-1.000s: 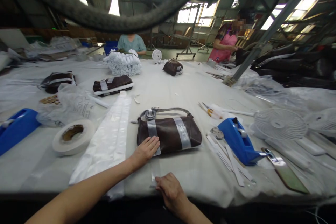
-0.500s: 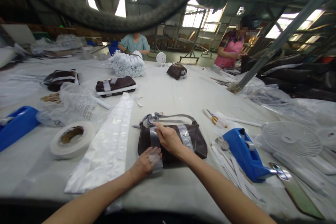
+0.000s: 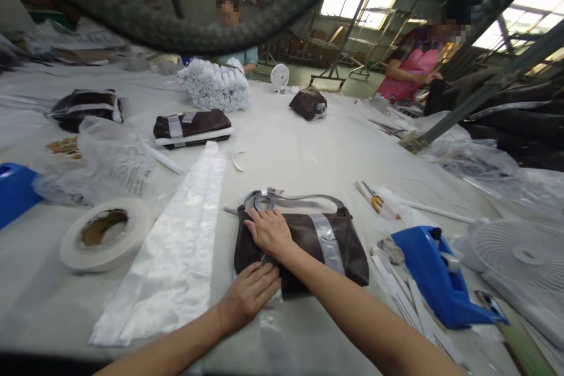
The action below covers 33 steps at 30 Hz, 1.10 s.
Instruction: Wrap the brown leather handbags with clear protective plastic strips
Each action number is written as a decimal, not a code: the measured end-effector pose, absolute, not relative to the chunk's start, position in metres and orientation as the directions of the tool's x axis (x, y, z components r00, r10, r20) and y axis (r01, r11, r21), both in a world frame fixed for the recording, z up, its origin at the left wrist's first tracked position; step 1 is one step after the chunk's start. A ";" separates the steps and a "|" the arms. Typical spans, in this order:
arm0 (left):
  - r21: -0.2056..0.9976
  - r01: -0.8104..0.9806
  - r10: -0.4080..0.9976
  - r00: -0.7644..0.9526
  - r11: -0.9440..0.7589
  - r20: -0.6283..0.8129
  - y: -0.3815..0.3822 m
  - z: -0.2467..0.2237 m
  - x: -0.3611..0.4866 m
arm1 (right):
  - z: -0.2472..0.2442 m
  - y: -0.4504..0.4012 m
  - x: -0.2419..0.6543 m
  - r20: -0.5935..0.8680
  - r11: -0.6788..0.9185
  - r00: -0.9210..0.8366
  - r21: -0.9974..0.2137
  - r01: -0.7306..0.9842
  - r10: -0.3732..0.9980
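A dark brown handbag (image 3: 352,249) lies on the table in front of me, its strap (image 3: 326,198) behind it. Across its right half runs a clear band (image 3: 326,238). My right hand (image 3: 271,232) presses flat on the bag's upper left, fingers stretched just below a coiled grey strap (image 3: 264,201). Along the lower left edge rests my left hand (image 3: 253,292), fingers extended and flat, with a bit of clear film (image 3: 277,298) showing under the fingertips. What lies beneath both palms is hidden.
Left of the bag are long white plastic sleeves (image 3: 176,247) and a tape roll (image 3: 106,235). At right stand a blue tape dispenser (image 3: 436,276), yellow-handled pliers (image 3: 378,204) and a white fan (image 3: 526,252). Wrapped bags (image 3: 194,126) lie further back; two people work beyond.
My right hand has flattened from a pointing pose onto the bag. The left hand's fingers now lie straight on the lower edge, over the film. The view has shifted downward.
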<state>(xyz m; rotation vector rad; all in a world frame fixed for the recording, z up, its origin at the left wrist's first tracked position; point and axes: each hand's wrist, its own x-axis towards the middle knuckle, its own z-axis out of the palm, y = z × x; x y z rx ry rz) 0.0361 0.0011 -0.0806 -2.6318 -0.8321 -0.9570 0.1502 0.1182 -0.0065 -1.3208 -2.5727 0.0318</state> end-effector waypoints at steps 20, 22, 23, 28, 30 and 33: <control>0.084 0.507 0.401 0.556 -0.858 0.728 -0.013 -0.075 0.036 | -0.023 0.128 0.155 0.407 0.692 -0.587 -0.183 0.698 0.700; 0.079 0.513 0.399 0.553 -0.855 0.731 -0.017 -0.075 0.037 | -0.016 0.126 0.158 0.416 0.715 -0.606 -0.181 0.675 0.677; 0.076 0.519 0.400 0.550 -0.851 0.733 -0.019 -0.076 0.038 | -0.012 0.124 0.159 0.420 0.727 -0.617 -0.179 0.662 0.665; 0.087 0.543 0.417 0.523 -0.835 0.743 -0.026 -0.080 0.040 | 0.003 0.106 0.172 0.426 0.781 -0.670 -0.165 0.603 0.608; 0.110 0.552 0.437 0.506 -0.827 0.744 -0.027 -0.083 0.041 | 0.002 0.089 0.184 0.401 0.805 -0.708 -0.156 0.573 0.581; 0.127 0.554 0.454 0.506 -0.823 0.733 -0.028 -0.085 0.041 | -0.011 0.055 0.209 0.302 0.829 -0.774 -0.129 0.545 0.556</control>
